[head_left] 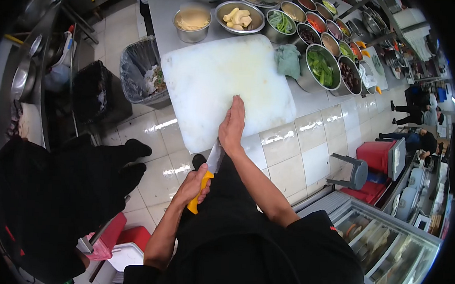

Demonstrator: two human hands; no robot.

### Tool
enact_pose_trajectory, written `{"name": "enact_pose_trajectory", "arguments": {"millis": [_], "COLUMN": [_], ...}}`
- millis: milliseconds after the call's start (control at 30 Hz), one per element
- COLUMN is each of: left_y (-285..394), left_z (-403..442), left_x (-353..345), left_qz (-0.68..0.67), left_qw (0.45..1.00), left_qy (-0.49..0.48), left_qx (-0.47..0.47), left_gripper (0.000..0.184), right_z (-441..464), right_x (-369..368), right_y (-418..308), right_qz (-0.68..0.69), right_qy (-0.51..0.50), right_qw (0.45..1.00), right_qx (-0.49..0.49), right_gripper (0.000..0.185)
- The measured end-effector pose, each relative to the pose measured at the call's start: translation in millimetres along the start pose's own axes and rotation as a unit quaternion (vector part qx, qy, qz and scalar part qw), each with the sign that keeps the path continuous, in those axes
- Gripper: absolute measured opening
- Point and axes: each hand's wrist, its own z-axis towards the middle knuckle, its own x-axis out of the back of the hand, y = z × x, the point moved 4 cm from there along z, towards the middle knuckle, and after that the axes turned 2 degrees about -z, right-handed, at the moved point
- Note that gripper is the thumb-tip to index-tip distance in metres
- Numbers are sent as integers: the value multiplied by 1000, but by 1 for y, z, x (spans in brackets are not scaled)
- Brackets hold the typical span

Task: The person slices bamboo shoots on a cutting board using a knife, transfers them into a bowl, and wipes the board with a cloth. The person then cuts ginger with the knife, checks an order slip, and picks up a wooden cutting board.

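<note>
Beyond the left grip (191, 188), clasping a knife (214, 162), and the flat right grip (232, 125), fingers together, a bowl (258, 17) holds pale chunks (238, 19) and a pot (307, 81) green pieces (320, 68).

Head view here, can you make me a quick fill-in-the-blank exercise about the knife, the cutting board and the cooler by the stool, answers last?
1. The left hand holds the ____ part of the knife, not its blade.
2. That part is coloured ____.
3. The cutting board on the table is ____ in colour.
4. Beside the gray stool, the body of the cooler is ____.

Missing words: handle; yellow; white; red.
</note>
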Motion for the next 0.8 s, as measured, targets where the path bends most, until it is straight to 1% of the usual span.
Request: {"name": "enact_pose_trajectory", "arguments": {"millis": [67,167,267,300,400,433,567,667,767,800], "left_y": [4,32,70,86,142,158,222,250,256,252], "left_z": [-3,-13,-17,-17,-20,-17,-10,-1,10,12], "left_x": [-1,-3,-1,1,4,7,10,14,18,20], "left_qz": [-2,-14,-37,-44,-53,-59,-97,-118,-123,-126], "left_qw": [1000,998,992,988,974,969,955,949,945,943], "left_qy": [6,22,53,67,108,125,171,197,238,251], "left_qx": [-11,-50,-107,-130,-194,-207,-222,-215,-188,-178], "left_gripper": [67,67,66,65,65,64,63,60,60,60], "right_z": [6,38,89,108,165,183,246,281,298,301], "right_x": [-1,-4,-18,-25,-48,-57,-100,-132,-166,-174], "right_y": [-3,-29,-63,-76,-110,-119,-136,-131,-100,-92], "right_qz": [12,59,91,99,132,158,191,243,169,146], "right_qy": [8,14,-12,-8,8,-9,-17,-55,-132,-115], "right_qw": [1000,997,990,987,976,973,957,948,968,968], "right_qx": [0,46,106,130,171,166,220,199,128,171], "right_gripper": [44,44,59,60,45,47,51,50,47,44]}}
